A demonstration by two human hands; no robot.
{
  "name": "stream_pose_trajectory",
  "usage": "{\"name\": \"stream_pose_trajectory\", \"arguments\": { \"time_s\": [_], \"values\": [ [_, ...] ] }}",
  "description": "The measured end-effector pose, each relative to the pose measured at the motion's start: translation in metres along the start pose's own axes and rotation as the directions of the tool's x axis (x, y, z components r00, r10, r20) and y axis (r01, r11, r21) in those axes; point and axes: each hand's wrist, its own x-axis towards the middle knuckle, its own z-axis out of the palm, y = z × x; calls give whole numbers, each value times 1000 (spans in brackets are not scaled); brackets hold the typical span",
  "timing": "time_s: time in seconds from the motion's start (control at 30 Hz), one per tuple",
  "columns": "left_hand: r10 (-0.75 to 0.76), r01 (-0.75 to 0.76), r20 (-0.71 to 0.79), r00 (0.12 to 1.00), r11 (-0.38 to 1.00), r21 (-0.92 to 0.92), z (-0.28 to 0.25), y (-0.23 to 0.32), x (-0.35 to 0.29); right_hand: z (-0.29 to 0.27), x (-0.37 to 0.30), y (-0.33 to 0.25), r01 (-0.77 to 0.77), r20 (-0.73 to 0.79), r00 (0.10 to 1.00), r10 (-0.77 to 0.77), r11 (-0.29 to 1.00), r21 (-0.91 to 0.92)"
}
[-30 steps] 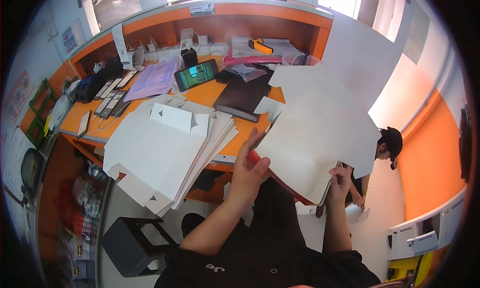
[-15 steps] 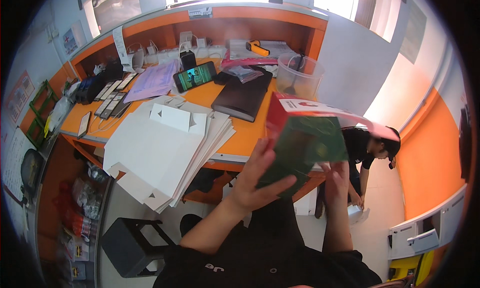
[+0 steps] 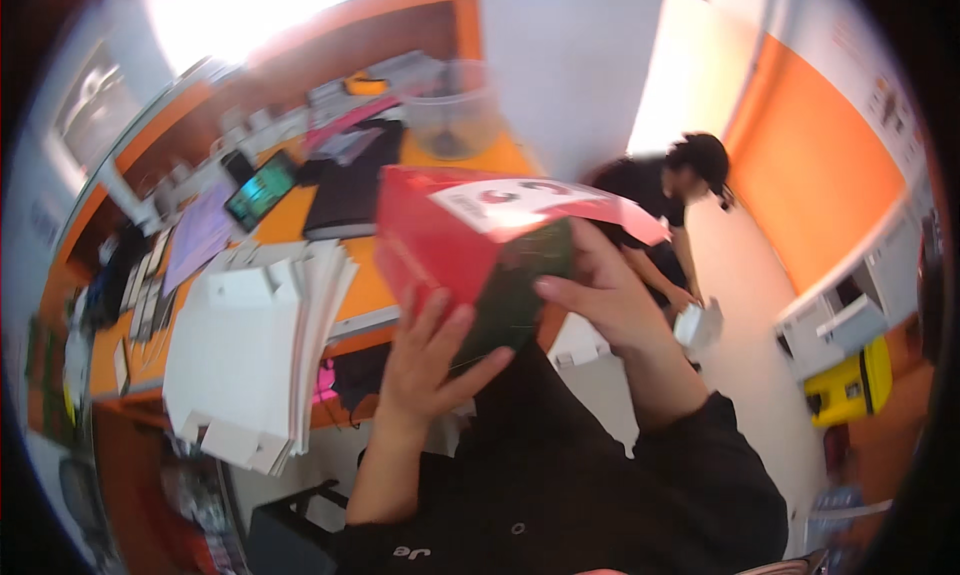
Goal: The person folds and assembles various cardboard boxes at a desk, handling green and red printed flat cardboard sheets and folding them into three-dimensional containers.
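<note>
apparently, the work is about halfway for this one piece: the red and green box (image 3: 425, 237) has walls that stand up and already give it a body, but the long flap (image 3: 622, 215) with its white label sticks out to the right and is not closed. the box is in the air in front of the person's chest, near the front edge of the desk (image 3: 371, 283). the left hand (image 3: 425, 360) grasps it from the lower left, with fingers on the red wall and thumb spread toward the green side; the right hand (image 3: 615, 295) grips the green side, thumb in front, other fingers partly hidden. on the desk, a stack of white card sheets (image 3: 235, 325) lies flat, so i judge that these are not formed. about the room: this stack reaches past the front edge, and only a narrow orange strip shows between it and the box. behind the box, a dark flat case (image 3: 345, 210) and a clear tub (image 3: 452, 125) take the space. to the right, another person (image 3: 630, 190) bends down beyond the flap; how near, i cannot tell.
</note>
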Motion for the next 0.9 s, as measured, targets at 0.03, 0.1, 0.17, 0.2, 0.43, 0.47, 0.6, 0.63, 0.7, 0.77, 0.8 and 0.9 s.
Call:
{"name": "stream_pose_trajectory", "arguments": {
  "time_s": [0.03,0.1,0.17,0.2,0.43,0.47,0.6,0.63,0.7,0.77,0.8,0.9],
  "values": [
    [-13,12,-25,1000,999,-44,0,1,-1,3,-1,0,4,9,1000,-5,995,103],
    [-56,48,-66,996,992,-114,1,5,-4,7,-3,3,30,11,999,-31,996,85],
    [-81,71,-147,986,995,-71,7,12,-6,19,2,15,156,-15,988,-156,987,30],
    [-95,87,-184,978,995,-53,10,15,-7,24,2,19,164,-28,986,-163,985,50],
    [-410,299,-267,872,879,-371,-6,31,-17,52,7,35,249,-35,968,-249,968,-12],
    [-494,397,-244,834,846,-355,-10,32,-18,51,3,36,275,-1,961,-276,960,-42],
    [-614,587,-152,775,787,-190,-26,39,-20,50,-6,46,342,179,937,-299,890,-302],
    [-581,562,-149,800,813,-154,-28,38,-19,55,6,50,557,251,823,-509,642,-527],
    [-519,490,-165,839,851,-186,-30,37,-16,64,15,54,601,262,684,-681,322,-731],
    [-487,510,-168,857,847,146,-30,34,-11,66,13,52,547,192,722,-664,380,-746],
    [-547,557,-105,831,809,191,-34,33,-8,64,11,49,524,163,741,-651,409,-747],
    [-491,497,-78,868,856,145,-29,28,1,49,1,36,397,43,835,-549,546,-738]
  ]
}}
